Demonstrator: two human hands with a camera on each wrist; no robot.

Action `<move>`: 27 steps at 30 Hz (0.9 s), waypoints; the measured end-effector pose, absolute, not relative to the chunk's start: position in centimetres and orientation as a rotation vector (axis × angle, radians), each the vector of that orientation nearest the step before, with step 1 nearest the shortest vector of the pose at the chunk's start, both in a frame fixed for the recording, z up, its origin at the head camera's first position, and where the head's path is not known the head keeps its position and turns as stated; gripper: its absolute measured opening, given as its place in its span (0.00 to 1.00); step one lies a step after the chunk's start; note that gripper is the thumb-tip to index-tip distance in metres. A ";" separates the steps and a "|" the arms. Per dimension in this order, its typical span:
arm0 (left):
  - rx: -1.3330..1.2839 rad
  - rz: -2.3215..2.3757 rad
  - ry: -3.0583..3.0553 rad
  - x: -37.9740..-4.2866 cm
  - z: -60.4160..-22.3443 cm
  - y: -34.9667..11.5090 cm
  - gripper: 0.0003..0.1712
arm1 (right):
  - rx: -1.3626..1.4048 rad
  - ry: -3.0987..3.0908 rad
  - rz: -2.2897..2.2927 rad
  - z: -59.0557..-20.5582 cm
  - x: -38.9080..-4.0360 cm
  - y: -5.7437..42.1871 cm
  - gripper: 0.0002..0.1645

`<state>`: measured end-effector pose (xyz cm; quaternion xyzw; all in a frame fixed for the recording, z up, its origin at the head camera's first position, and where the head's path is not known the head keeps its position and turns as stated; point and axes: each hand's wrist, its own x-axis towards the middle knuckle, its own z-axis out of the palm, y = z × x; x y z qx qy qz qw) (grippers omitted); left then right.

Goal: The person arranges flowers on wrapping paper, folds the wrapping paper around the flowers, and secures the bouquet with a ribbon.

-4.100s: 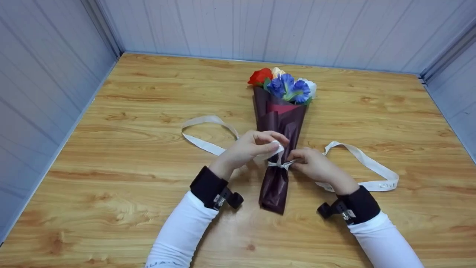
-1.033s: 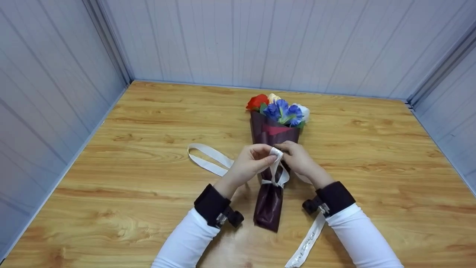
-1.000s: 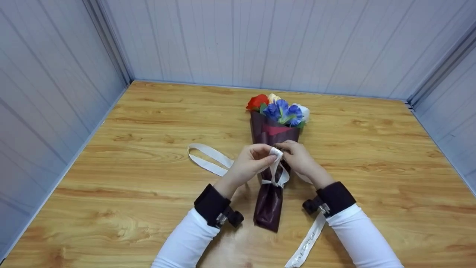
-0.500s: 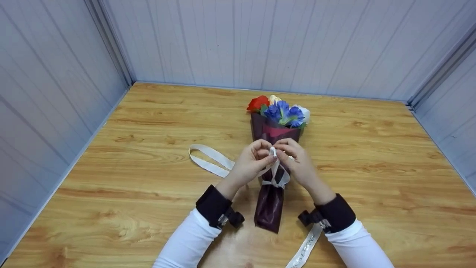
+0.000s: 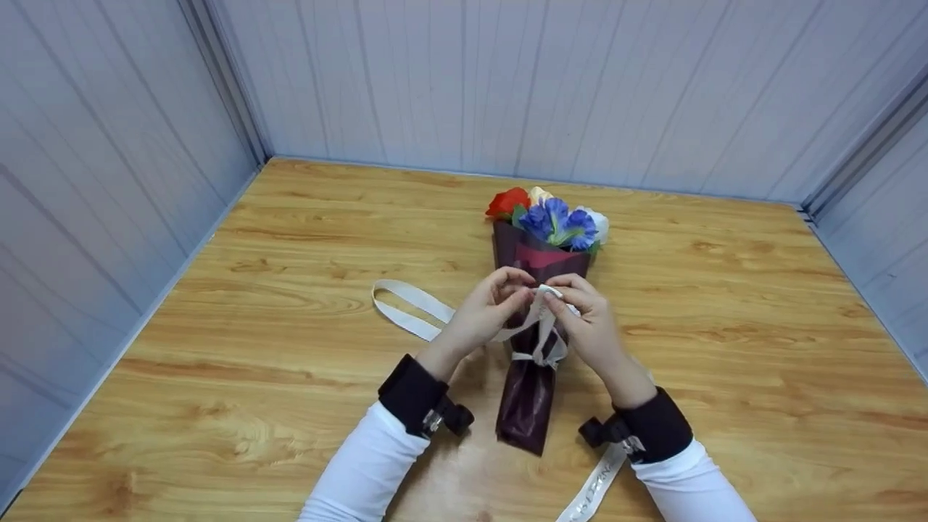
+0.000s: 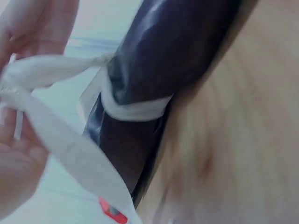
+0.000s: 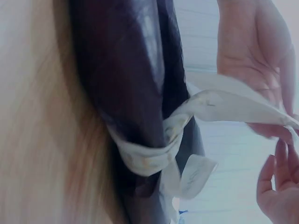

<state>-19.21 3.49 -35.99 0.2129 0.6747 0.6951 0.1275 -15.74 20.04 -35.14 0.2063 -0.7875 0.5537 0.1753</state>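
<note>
A bouquet of artificial flowers [image 5: 554, 221] wrapped in dark maroon paper [image 5: 523, 413] lies on the wooden table, blooms toward the back wall. White ribbon [image 5: 538, 357] is knotted round its narrow part; the knot shows close up in the right wrist view, with a ribbon band [image 7: 233, 107] leading off to the hands. Above the knot, my right hand [image 5: 593, 330] pinches a raised ribbon fold between thumb and fingers. My left hand [image 5: 475, 315] pinches the ribbon at the same fold, its fingertips almost meeting the right ones. Both hands overlap the wrapping in the head view.
One long ribbon loop [image 5: 409, 299] spreads on the table left of the bouquet. A printed ribbon tail [image 5: 596, 484] runs under the right wrist toward the front edge. Pale panel walls [image 5: 435, 87] enclose the table [image 5: 290, 391] at the back and both sides.
My right hand has come from beside the knot up to the left hand, and its thumb now presses the ribbon fold. The right-hand ribbon loop has become a tail running toward the front edge.
</note>
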 end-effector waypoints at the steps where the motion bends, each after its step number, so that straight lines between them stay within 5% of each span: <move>1: 0.629 1.969 2.038 -19.4 -36.1 3.5 0.13 | 0.572 -2.230 1.573 -35.2 -15.7 20.2 0.09; 8: 0.996 1.027 2.648 -20.3 -36.1 4.0 0.21 | 0.586 -2.240 1.611 -35.0 -15.3 20.4 0.10; 13: 1.184 0.418 2.841 -19.9 -36.0 4.9 0.17 | 0.617 -2.257 1.592 -35.0 -15.4 20.5 0.09; 22: 1.480 0.192 2.916 -19.6 -35.7 4.7 0.15 | 0.609 -2.254 1.605 -35.3 -15.6 20.3 0.09; 27: 1.495 0.218 2.740 -19.0 -35.3 5.2 0.22 | 0.572 -2.255 1.600 -35.3 -15.6 20.2 0.09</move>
